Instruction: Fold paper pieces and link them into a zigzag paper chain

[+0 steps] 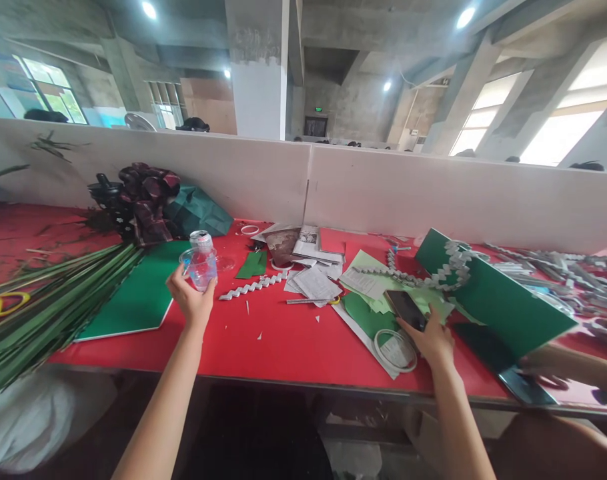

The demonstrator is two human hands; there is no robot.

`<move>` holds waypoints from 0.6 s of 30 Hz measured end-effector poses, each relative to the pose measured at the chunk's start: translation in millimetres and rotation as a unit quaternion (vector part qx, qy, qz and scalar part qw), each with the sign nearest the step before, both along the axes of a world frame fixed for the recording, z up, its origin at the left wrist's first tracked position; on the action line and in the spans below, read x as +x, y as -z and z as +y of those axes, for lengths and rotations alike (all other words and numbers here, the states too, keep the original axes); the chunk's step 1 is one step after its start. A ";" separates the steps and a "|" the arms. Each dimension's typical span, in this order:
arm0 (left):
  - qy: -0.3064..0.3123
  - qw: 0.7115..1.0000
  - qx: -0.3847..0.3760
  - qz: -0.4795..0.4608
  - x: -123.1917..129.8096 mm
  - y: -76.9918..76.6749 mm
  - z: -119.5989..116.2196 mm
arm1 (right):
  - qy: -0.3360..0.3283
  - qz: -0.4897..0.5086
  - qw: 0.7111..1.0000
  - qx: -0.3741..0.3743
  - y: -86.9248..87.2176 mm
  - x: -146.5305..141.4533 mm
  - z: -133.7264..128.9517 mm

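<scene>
Head view, red bench (263, 340) with contents. Item: left hand (193, 299), fingers curled around a clear plastic cup (203, 273) above the bench's left half; a drink can (201, 239) shows at the cup's top, whether inside or behind cannot be told. Item: right hand (436, 337), thumb and fingers gripping the near end of a black smartphone (404, 307) over light green paper (371, 267); lifted or resting, cannot tell. Item: white ring-shaped coil (396, 368), just left of the right hand. Item: zigzag folded-paper strip (253, 287), between the hands. Item: green board (146, 293), left of the cup, beside long green leaves (58, 317). Item: second green board (493, 290), tilted up, right of the smartphone.
</scene>
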State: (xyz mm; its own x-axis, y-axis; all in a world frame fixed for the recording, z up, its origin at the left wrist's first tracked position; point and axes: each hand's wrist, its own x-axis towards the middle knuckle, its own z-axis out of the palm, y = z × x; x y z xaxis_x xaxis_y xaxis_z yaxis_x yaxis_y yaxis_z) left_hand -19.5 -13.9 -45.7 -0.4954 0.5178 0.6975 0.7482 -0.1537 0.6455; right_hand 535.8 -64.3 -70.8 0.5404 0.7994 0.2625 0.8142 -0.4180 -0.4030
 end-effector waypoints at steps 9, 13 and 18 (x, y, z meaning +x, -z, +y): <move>0.151 0.953 -0.191 0.180 30.2 7.4 -1.9 | -0.011 0.001 0.999 0.031 8.5 5.5 3.1; 0.159 0.957 -0.212 0.118 27.8 5.2 -2.8 | -0.016 0.000 0.999 0.049 12.4 9.1 5.3; 0.163 0.950 -0.241 0.115 25.6 6.4 -2.1 | -0.019 -0.008 0.998 0.055 13.5 10.8 6.4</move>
